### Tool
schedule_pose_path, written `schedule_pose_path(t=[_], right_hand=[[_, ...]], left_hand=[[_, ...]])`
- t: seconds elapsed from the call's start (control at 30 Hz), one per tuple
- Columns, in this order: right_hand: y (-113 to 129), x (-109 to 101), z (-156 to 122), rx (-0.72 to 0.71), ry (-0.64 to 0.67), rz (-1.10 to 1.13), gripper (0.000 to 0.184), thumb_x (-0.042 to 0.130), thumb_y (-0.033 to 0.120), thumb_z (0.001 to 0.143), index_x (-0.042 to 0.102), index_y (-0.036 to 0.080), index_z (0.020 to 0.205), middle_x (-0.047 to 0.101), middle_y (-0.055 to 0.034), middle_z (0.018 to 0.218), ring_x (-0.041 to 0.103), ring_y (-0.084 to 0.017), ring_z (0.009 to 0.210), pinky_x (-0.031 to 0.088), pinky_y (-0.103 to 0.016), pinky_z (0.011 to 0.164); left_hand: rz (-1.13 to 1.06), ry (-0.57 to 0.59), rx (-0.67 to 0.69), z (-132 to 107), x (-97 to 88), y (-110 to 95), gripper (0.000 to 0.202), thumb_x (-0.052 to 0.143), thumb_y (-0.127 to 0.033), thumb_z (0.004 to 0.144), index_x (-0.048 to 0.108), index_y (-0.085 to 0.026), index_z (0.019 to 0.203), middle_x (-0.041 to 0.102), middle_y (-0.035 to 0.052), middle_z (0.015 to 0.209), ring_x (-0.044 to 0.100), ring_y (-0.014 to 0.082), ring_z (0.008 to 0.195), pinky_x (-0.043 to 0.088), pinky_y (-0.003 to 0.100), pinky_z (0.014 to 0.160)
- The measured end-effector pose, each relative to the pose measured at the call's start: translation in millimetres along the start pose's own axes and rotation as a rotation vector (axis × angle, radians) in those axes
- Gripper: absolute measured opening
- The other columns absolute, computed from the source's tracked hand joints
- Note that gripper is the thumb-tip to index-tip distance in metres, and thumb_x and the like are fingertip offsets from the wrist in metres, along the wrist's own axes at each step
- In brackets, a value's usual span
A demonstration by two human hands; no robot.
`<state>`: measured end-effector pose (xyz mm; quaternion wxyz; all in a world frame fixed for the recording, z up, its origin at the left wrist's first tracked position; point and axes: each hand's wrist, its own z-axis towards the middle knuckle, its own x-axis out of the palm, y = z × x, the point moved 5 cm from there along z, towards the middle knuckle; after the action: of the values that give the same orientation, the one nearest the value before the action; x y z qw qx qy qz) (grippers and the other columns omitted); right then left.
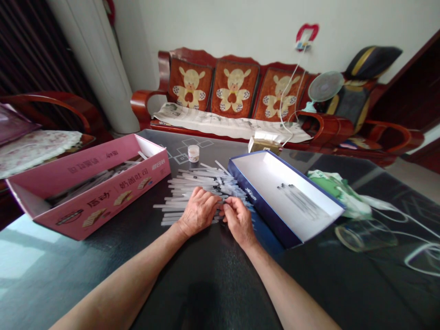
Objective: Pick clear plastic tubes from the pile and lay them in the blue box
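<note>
Head view: the left hand [198,211] lies half-curled on a heap of thin clear plastic tubes [202,188] on the dark table [206,284]. The right hand [239,221] pinches at the tubes, its hold unclear, beside an open blue-edged box [261,206].

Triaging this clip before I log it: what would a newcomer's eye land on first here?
The heap of thin clear plastic tubes stands out first, mid-table on the dark glossy table, under the left hand and right hand. Beside it lie a pink printed carton holding more tubes, at left, and a blue-edged white box, at right. A red wooden sofa with bear-patterned cushions sits behind.
</note>
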<state>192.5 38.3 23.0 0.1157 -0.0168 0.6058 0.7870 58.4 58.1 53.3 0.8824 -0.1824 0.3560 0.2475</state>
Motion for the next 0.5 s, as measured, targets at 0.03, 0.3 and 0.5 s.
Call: schedule_pose_path(t=[0.03,0.3,0.5], right_hand=[[0.5,-0.3,0.1,0.001,-0.003,-0.013,0.023,0.053,0.041,0.087,0.056,0.019,0.092,0.068,-0.0038,0.075,0.065,-0.016,0.062,0.051,-0.024,0.051],[3.3,-1.5,-1.0,-0.034,-0.007,-0.01,0.025,0.05,0.041,0.088,0.053,0.019,0.1,0.068,-0.0036,0.078,0.065,-0.016,0.062,0.051,-0.024,0.051],[2.8,-1.0,0.3,-0.025,0.0,-0.07,0.024,0.049,0.042,0.089,0.057,0.02,0.085,0.065,-0.0022,0.069,0.063,-0.016,0.06,0.05,-0.024,0.052]], left_hand=[[0.001,0.001,0.002,0.1,-0.2,-0.4,0.017,0.043,-0.02,0.091,0.058,-0.017,0.098,0.064,0.0057,0.086,0.051,0.0185,0.078,0.038,0.039,0.084],[0.002,0.005,-0.008,-1.1,1.9,1.2,0.018,0.042,-0.021,0.092,0.058,-0.017,0.097,0.064,0.0062,0.085,0.05,0.0185,0.078,0.039,0.038,0.081],[-0.01,0.015,0.003,-1.2,2.1,-0.3,0.018,0.042,-0.022,0.092,0.058,-0.017,0.098,0.064,0.0063,0.086,0.05,0.0185,0.078,0.039,0.038,0.082]])
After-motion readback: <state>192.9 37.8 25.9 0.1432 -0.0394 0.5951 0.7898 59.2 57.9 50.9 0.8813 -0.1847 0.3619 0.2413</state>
